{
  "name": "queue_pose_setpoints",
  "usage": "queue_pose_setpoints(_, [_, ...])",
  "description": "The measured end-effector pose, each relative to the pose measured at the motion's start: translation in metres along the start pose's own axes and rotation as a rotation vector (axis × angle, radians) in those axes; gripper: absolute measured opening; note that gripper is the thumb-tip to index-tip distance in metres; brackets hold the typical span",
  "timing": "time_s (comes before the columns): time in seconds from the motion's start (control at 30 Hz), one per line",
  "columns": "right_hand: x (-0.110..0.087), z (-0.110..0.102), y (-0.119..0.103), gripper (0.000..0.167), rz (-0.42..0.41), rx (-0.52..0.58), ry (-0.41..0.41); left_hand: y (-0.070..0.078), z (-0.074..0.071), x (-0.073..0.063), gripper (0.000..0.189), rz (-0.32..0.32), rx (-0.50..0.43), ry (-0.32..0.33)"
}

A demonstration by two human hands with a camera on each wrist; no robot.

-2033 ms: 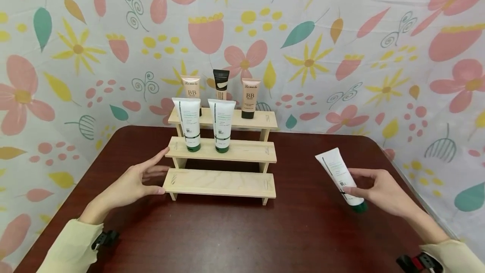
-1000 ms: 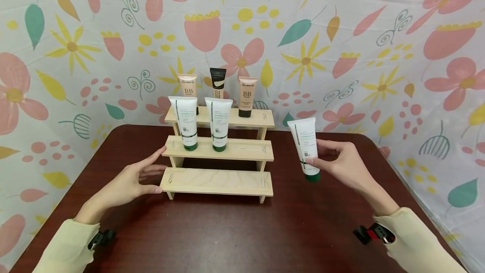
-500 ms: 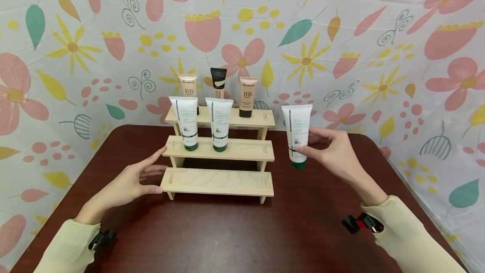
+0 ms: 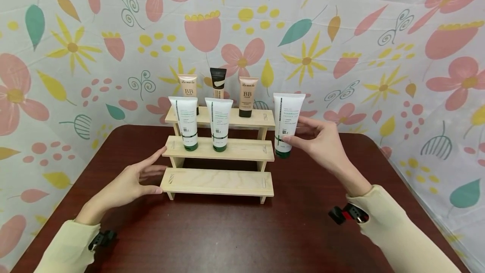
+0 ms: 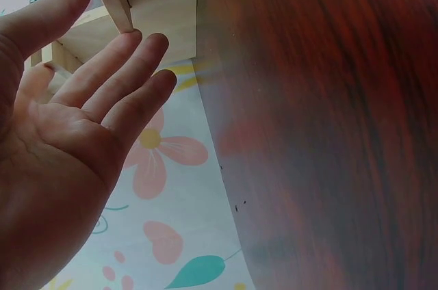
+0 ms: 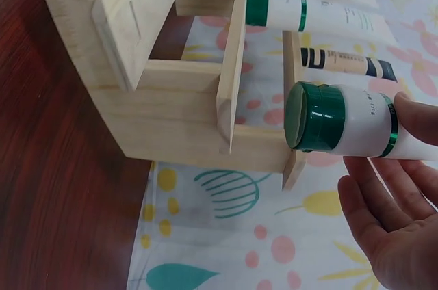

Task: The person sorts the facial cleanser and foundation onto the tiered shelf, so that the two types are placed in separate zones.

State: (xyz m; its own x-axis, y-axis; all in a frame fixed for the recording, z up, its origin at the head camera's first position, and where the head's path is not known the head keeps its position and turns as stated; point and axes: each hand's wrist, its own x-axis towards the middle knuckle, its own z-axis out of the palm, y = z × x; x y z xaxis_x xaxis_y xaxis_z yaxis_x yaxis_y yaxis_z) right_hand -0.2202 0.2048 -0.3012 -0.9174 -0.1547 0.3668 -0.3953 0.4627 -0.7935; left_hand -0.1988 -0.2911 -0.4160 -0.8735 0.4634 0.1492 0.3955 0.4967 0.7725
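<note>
A white squeeze tube (image 4: 288,121) with a green cap is pinched between the thumb and fingers of my right hand (image 4: 322,140). It hangs nearly upright, cap down, just right of the three-tier wooden stand (image 4: 217,180). In the right wrist view its green cap (image 6: 318,117) is apart from the shelf boards. Two matching white tubes (image 4: 183,123) stand on the middle step, at its left and centre. My left hand (image 4: 125,188), fingers fairly straight, touches the left ends of the stand's lower two steps; the left wrist view shows its palm (image 5: 61,146).
On the top step stand two beige BB tubes (image 4: 248,98) and a black-topped tube (image 4: 218,81) between them. Under everything is a dark red-brown table (image 4: 227,235). Behind it hangs a flower-print cloth (image 4: 341,20).
My right hand has carried the white tube leftward and upward from the table's right side to beside the stand. The tube has turned from tilted to nearly upright. My left hand stays on the stand.
</note>
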Motion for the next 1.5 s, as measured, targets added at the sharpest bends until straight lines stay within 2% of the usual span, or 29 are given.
queue_pose_setpoints(0.3, [0.010,0.016,0.000,0.046,-0.009,0.075,0.013,0.002,0.000,-0.001,0.110,0.008,0.004,-0.001])
queue_pose_setpoints(0.53, [0.016,0.027,0.005,0.048,-0.006,0.148,0.014,-0.001,0.001,0.001,0.112,-0.017,0.006,-0.001])
queue_pose_setpoints(1.07, [0.027,0.063,0.010,0.049,-0.084,0.167,0.033,-0.003,0.001,0.000,0.112,-0.015,-0.002,-0.001])
queue_pose_setpoints(1.5, [0.030,0.085,0.015,0.047,-0.085,0.186,0.057,-0.003,-0.001,0.001,0.111,0.002,-0.013,-0.006])
